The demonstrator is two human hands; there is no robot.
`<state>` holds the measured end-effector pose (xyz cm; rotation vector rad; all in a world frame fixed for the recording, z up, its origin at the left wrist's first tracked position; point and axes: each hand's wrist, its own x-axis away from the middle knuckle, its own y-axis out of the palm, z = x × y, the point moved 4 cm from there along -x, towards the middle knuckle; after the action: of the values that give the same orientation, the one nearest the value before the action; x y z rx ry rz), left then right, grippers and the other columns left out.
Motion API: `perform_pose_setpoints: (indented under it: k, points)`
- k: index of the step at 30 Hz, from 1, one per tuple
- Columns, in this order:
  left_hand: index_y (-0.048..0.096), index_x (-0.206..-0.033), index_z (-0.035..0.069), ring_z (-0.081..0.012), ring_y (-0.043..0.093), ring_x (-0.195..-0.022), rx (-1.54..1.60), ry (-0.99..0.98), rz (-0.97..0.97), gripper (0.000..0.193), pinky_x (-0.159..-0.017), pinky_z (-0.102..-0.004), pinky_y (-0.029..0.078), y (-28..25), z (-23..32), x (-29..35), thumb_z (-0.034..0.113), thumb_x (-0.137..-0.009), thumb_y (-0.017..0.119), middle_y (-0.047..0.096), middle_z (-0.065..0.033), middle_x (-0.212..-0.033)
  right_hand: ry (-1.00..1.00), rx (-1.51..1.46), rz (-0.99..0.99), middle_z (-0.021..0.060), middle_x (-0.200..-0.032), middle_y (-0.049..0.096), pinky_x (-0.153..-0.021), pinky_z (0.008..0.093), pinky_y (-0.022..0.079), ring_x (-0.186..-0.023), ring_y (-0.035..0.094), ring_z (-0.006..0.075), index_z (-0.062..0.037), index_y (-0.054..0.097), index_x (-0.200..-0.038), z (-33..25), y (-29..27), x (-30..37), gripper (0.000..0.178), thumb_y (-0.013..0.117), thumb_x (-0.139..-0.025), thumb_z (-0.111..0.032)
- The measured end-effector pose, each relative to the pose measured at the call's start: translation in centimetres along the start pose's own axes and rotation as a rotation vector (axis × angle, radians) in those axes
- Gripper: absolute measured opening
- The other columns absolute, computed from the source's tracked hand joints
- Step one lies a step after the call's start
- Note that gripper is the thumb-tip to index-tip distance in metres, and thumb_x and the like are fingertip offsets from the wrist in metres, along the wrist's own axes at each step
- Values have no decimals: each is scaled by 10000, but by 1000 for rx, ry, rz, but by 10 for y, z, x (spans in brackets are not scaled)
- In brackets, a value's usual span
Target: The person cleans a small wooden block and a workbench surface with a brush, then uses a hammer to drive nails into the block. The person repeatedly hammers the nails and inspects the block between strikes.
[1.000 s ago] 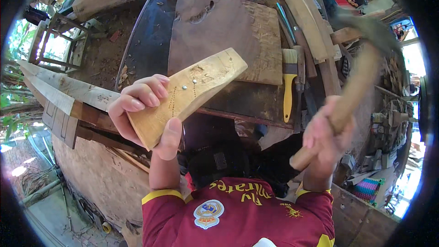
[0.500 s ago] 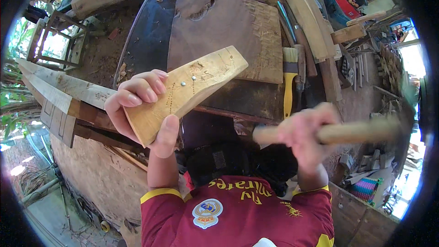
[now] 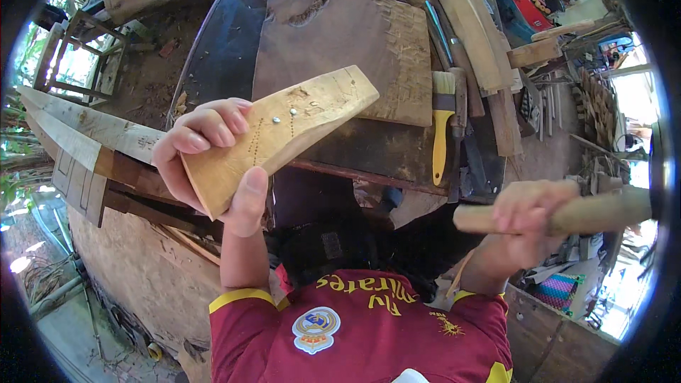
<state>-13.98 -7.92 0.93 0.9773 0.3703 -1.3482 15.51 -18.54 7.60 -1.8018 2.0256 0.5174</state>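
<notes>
My left hand grips a pale tapered wooden block by its broad end, fingers over the far edge and thumb on the near edge. Two small shiny metal heads and rows of dark dots show on the block's upper face. It is raised above the near part of the workbench, its narrow end pointing up and right. Off to the right, my right hand is closed around the wooden handle of a tool. The tool's head lies at the dark picture rim, so its kind cannot be made out.
On the dark bench lies a large brown board. Right of it are a yellow-handled paintbrush, wooden-handled tools and a long curved timber. Pale shaped timbers stick out at the left. A red container stands at the back right.
My right hand has swung the wooden-handled tool outward to the right and slightly lower, away from the block. The left hand still holds the block, shifted slightly left.
</notes>
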Motion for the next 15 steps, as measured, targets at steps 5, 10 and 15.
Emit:
perform_pose_setpoints:
  k: [5, 10, 15]
  points:
    - [362, -1052, 83, -210, 496, -825, -18, 12, 22, 511, -837, -447, 466, 0, 3, 4, 153, -709, 734, 451, -94, -915, -190, -77, 127, 1, -600, 383, -591, 322, 383, -525, 385, 115, -106, 395, -830, -19, 6, -24, 188, 377, -1004, -173]
    - [361, -1048, 81, -209, 496, -820, -10, 12, 30, 511, -835, -449, 466, 1, 3, 5, 152, -706, 733, 453, -97, -911, -110, -229, 70, -10, -596, 381, -582, 322, 387, -520, 381, 122, -121, 377, -829, 5, 39, -13, 164, 438, -978, -157]
    - [362, -1050, 82, -208, 495, -818, 0, 19, 12, 501, -832, -448, 465, 1, 1, 6, 141, -706, 721, 455, -98, -914, 792, -49, -100, 10, -677, 558, -541, 238, 442, -614, 542, 69, -82, 486, -814, 47, 54, 41, 188, 668, -862, -71]
